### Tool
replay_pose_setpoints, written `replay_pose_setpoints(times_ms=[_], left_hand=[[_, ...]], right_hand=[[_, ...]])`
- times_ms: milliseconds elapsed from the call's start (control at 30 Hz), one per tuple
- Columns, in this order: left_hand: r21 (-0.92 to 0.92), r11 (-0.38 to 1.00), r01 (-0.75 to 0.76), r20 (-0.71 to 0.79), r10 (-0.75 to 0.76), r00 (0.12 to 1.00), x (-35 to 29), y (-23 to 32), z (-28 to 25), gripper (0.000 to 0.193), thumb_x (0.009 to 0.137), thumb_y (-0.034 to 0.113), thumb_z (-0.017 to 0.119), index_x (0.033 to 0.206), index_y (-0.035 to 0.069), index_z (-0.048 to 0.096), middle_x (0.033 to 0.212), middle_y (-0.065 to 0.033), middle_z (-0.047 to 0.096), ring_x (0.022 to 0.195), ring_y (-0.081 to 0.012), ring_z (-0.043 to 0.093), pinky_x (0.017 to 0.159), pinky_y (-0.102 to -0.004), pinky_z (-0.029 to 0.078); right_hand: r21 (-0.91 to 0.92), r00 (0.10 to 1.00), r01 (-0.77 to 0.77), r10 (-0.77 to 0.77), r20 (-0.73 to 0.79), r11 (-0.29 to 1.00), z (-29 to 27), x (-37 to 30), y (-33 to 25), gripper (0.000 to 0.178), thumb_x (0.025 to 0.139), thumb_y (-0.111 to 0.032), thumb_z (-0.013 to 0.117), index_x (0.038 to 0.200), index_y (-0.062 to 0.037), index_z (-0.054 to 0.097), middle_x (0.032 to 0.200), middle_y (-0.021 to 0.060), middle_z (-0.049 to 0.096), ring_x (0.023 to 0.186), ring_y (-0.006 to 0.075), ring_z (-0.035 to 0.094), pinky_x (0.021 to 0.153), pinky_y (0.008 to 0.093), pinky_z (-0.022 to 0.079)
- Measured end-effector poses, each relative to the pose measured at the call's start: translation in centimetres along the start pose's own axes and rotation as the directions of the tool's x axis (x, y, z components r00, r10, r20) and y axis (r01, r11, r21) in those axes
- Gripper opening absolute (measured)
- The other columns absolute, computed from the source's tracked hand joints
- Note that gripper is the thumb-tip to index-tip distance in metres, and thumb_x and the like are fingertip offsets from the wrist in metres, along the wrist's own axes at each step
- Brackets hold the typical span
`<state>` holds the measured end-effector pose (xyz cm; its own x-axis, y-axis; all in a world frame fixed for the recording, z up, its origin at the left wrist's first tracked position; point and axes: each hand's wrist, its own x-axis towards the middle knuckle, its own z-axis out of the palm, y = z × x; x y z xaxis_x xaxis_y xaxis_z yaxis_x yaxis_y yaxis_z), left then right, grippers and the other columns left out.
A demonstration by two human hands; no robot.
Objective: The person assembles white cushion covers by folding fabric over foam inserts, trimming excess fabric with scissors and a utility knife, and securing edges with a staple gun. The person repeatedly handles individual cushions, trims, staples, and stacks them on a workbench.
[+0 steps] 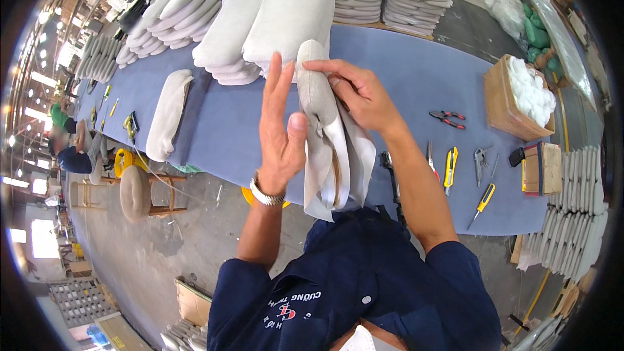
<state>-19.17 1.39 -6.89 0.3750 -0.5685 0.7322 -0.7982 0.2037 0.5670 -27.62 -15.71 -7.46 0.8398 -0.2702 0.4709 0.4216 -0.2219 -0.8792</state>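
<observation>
A light grey upholstered cushion (316,94) stands on its narrow edge in front of me, over the table's near side. Its fabric cover hangs loose at the lower end, and white padding and a thin brown board edge show between the flaps. My left hand (281,140), with a watch on the wrist, is open beside the cushion's left face, fingers stretched upward. On the other side my right hand (364,94) grips the cover near the cushion's top, index finger laid across the edge and thumb tucked below.
The blue-covered table (403,84) carries stacked grey cushions (286,19) at the back and another cushion (170,114) to the left. Pliers (447,118), a yellow cutter (450,169), a screwdriver (482,205) and a carton of white stuffing (520,101) lie right. A stool (135,195) stands left; another person (75,156) sits beyond.
</observation>
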Motion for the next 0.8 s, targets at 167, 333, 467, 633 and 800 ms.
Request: replay_pose_setpoints(times_ms=[167, 333, 467, 633, 800], left_hand=[[-0.062, 0.998, -0.022, 0.241, 0.037, 0.97, 3.8, 0.7, -1.3, 0.04, 0.096, 0.026, 0.063, 0.13, 0.008, 0.071, 0.151, -0.0204, 0.056, 0.149, -0.0408, 0.042, 0.126, -0.0544, 0.021], [-0.161, 0.987, 0.016, 0.142, 0.007, 0.99, 2.4, -0.4, 0.9, 0.045, 0.095, 0.027, 0.065, 0.136, 0.009, 0.067, 0.156, -0.0185, 0.051, 0.152, -0.0379, 0.037, 0.126, -0.0548, 0.018], [-0.361, 0.92, 0.154, 0.049, -0.146, 0.988, -2.5, -0.8, 2.6, 0.069, 0.102, 0.041, 0.059, 0.16, 0.008, 0.042, 0.17, -0.0198, 0.029, 0.158, -0.0359, 0.025, 0.128, -0.0496, 0.016], [-0.351, 0.708, 0.612, 0.308, -0.53, 0.79, -11.4, -2.4, 7.3, 0.077, 0.109, 0.056, 0.039, 0.167, 0.009, 0.02, 0.172, -0.0242, 0.016, 0.16, -0.0404, 0.014, 0.128, -0.047, 0.018], [0.116, 0.654, 0.747, 0.439, -0.709, 0.552, -6.8, 1.9, 5.6, 0.078, 0.111, 0.059, 0.024, 0.165, 0.003, 0.021, 0.166, -0.0359, 0.02, 0.153, -0.0546, 0.021, 0.127, -0.0489, 0.02]], right_hand=[[0.043, 0.998, -0.02, 0.022, -0.061, 0.999, 1.0, -3.3, 1.5, 0.039, 0.105, -0.005, 0.054, 0.143, -0.0008, 0.058, 0.128, 0.0111, 0.069, 0.111, 0.0165, 0.065, 0.099, 0.0316, 0.051], [-0.004, 0.915, -0.394, 0.392, -0.097, 0.919, 0.9, -10.0, 6.5, 0.043, 0.106, -0.017, 0.057, 0.145, 0.0002, 0.055, 0.133, 0.0128, 0.067, 0.121, 0.0208, 0.063, 0.106, 0.0358, 0.05], [-0.252, 0.806, -0.513, 0.562, 0.186, 0.82, 3.1, -17.3, 7.5, 0.042, 0.105, -0.016, 0.058, 0.143, 0.0014, 0.055, 0.129, 0.0136, 0.068, 0.118, 0.0224, 0.065, 0.101, 0.0367, 0.052], [-0.223, 0.729, -0.606, 0.645, 0.228, 0.764, 3.7, -17.0, 7.5, 0.04, 0.105, -0.013, 0.058, 0.141, 0.0028, 0.055, 0.124, 0.0145, 0.069, 0.115, 0.0244, 0.067, 0.095, 0.0378, 0.055], [-0.204, 0.634, -0.706, 0.734, 0.242, 0.678, 3.7, -17.4, 7.7, 0.038, 0.104, -0.011, 0.058, 0.139, 0.0043, 0.055, 0.119, 0.0154, 0.071, 0.112, 0.0264, 0.069, 0.089, 0.039, 0.058]])
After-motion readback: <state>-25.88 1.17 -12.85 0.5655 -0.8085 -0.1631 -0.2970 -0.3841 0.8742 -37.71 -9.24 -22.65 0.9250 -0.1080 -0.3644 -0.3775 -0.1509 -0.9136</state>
